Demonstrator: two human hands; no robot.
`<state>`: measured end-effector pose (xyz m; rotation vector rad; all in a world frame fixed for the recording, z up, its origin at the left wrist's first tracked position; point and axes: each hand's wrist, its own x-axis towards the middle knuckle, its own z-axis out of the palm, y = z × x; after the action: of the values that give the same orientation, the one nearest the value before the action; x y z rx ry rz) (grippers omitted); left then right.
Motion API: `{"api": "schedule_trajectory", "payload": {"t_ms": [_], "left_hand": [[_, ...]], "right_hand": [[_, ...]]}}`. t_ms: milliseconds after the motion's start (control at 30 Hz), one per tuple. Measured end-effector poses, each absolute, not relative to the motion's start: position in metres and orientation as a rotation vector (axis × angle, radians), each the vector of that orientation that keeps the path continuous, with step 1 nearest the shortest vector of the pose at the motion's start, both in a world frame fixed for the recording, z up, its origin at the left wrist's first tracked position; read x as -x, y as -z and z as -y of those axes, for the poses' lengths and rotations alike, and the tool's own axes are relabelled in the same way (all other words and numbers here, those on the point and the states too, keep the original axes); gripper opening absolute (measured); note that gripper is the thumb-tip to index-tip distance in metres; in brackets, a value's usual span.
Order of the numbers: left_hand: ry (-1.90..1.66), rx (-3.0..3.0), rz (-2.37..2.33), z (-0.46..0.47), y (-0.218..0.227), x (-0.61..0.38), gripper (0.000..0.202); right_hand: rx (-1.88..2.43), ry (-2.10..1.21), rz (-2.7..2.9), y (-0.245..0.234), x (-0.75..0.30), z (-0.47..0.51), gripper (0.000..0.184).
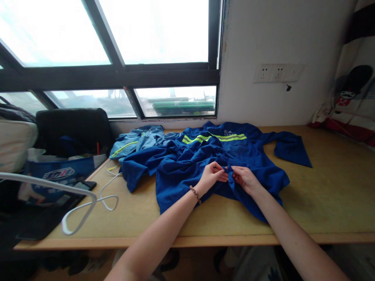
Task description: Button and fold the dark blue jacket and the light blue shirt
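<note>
A blue work jacket [187, 164] with yellow-green reflective stripes lies spread on a wooden table [331, 195]. My left hand [211, 175], with a bead bracelet at the wrist, pinches the jacket's front edge near the middle. My right hand [245, 178] pinches the facing edge right beside it; both hands are closed on the fabric and almost touch. A lighter blue garment [136, 141] with a yellow stripe lies bunched at the jacket's far left.
A white plastic hanger [84, 203] lies over the table's left edge, a second white hanger [113, 171] nearer the clothes. A black bag [73, 130] and a blue printed bag [55, 173] stand at the left. Windows and a wall with sockets [278, 73] are behind.
</note>
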<state>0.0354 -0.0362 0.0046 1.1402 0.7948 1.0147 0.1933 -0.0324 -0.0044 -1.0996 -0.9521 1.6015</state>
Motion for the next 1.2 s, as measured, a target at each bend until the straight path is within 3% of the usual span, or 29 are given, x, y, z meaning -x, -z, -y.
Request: {"api": "schedule_trajectory", "payload": {"t_ms": [300, 633, 1200], "left_hand": [[-0.992, -1.209, -0.833, 0.035, 0.000, -0.037, 0.026], [-1.015, -1.127, -1.025, 0.032, 0.014, -0.043, 0.021], [-1.055, -1.086, -1.020, 0.030, 0.017, -0.042, 0.018]], "right_hand": [[1.209, -1.224, 1.357, 0.004, -0.187, 0.034, 0.025], [1.377, -0.519, 1.860, 0.009, -0.180, 0.044, 0.012], [1.305, -0.628, 1.813, 0.009, -0.177, 0.043, 0.019]]}}
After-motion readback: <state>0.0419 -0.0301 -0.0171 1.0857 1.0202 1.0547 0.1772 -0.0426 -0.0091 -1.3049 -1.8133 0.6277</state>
